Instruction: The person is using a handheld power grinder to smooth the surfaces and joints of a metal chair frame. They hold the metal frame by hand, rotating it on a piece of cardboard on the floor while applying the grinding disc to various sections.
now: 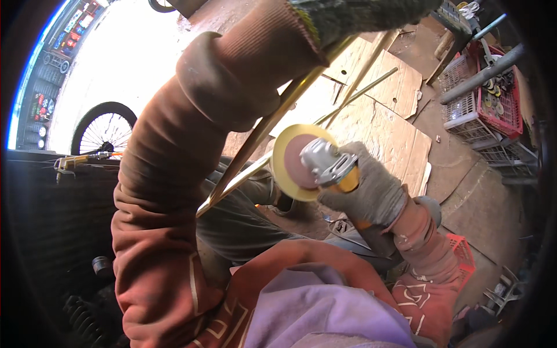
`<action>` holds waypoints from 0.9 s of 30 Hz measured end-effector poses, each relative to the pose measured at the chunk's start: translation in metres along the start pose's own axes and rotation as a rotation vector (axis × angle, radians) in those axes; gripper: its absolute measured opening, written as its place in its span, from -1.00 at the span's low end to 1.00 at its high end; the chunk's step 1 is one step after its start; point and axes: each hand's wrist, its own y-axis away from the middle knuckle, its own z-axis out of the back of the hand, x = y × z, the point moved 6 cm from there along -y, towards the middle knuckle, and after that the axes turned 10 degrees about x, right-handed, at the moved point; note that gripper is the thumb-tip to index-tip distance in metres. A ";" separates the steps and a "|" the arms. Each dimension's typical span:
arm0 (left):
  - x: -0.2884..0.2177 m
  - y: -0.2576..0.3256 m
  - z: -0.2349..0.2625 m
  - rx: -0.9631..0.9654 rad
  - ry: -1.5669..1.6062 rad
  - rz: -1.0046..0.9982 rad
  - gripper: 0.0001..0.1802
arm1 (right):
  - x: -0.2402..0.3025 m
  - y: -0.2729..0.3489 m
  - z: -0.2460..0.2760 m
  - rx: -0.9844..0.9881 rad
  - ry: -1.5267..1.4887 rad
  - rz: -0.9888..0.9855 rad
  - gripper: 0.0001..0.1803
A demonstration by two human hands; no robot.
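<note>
My gloved right hand (376, 188) is wrapped round the body of an angle grinder (325, 164). Its round disc (284, 174), yellow at the rim and reddish brown inside, faces up beside the metal tubes. My left arm reaches far forward across the view, and the dark-gloved left hand (368, 16) lies at the top edge, over the far part of a gold-coloured metal tube (271, 120). Its fingers are cut off or hidden, so its grip does not show. Another thin tube (371, 86) crosses farther out over the cardboard.
Flattened cardboard (386, 130) covers part of the floor. Red and grey plastic crates (493, 113) with discs and tools stand at right, a grey pipe (484, 75) above them. A spoked wheel (107, 130) and a brass-coloured torch (72, 164) with a hose are at left.
</note>
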 end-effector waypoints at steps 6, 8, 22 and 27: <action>0.010 0.011 -0.011 -0.186 -0.121 -0.265 -0.59 | 0.021 0.012 -0.037 0.094 -0.234 0.183 -0.16; 0.007 0.010 -0.013 -0.221 -0.129 -0.210 -0.61 | 0.015 0.013 -0.023 0.010 -0.111 0.153 -0.17; 0.101 -0.063 0.035 -0.124 0.381 -0.205 -0.77 | -0.049 -0.040 -0.007 -0.087 -0.573 0.102 -0.28; 0.138 -0.074 0.052 -0.144 0.454 -0.164 -0.78 | -0.018 -0.039 -0.041 0.001 -0.529 0.300 -0.25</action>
